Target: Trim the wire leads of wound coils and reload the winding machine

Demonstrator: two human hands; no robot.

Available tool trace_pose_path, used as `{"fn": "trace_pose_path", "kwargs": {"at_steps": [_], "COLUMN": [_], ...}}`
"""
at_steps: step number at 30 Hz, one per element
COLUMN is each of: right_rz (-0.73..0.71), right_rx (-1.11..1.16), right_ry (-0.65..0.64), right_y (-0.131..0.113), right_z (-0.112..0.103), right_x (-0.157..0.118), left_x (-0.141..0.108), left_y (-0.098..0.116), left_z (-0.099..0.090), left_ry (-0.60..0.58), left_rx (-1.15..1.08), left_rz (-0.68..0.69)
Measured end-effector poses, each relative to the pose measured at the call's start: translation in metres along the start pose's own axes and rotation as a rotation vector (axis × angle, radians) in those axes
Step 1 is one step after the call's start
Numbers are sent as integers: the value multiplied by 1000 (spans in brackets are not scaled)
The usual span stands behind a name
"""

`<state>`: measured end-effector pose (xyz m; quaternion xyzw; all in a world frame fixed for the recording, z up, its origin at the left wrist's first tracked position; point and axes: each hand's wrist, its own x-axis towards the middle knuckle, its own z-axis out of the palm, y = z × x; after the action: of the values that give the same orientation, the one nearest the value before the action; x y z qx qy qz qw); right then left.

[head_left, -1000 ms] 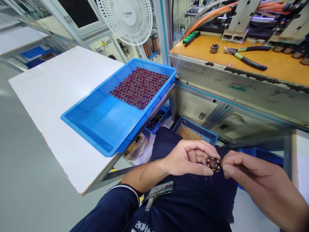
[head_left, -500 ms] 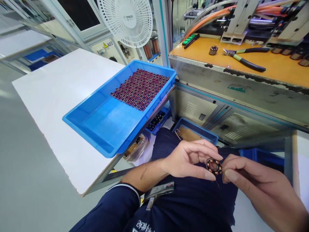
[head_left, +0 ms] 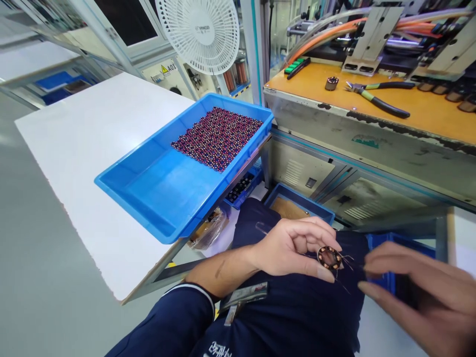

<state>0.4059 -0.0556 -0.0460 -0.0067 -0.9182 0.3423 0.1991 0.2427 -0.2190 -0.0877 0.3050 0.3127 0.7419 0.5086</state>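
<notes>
My left hand pinches a small ring-shaped wound stator between thumb and fingers, above my lap. Copper windings show inside its dark rim, and fine loose wire ends stick out to its right and below. To the right of the stator is my right hand, apart from it and blurred by motion. Its thumb and fingers are spread, with nothing visible between them.
A blue tray partly filled with rows of small wound parts sits on the white table. On the orange bench lie cutting pliers and a single stator. A white fan stands behind. Blue bins are below.
My right hand has let go of the wire ends at the stator and moved right, away from it. The left hand still holds the stator in nearly the same place.
</notes>
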Motion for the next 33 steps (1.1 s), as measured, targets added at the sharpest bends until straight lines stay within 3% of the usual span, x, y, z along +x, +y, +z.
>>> {"fn": "trace_pose_path", "kwargs": {"at_steps": [2,7,13,20,25,29,33], "right_rz": [-109,-339,-436,-425,-319,-226,-253], "right_rx": [-115,-160,-124,-106,-142,-39,-53], "right_ry": [34,-94,-66,-16,52,102,170], "right_y": [7,-1,-15,-20,-18,-14,-15], "right_z": [-5,-4,0,-1,9,20,26], "right_x": [2,22,39,40,24,14,15], "left_x": [0,1,-2,-1,0,-1,-3], "left_y": [1,1,0,1,-1,-7,-9], "left_z": [1,4,1,2,5,6,3], "left_ry": [-7,-31,-60,-17,-18,4,-4], "left_rx": [-13,-89,-71,-6,120,256,287], "left_rz": [-50,-146,-174,-193,2,177,149]}}
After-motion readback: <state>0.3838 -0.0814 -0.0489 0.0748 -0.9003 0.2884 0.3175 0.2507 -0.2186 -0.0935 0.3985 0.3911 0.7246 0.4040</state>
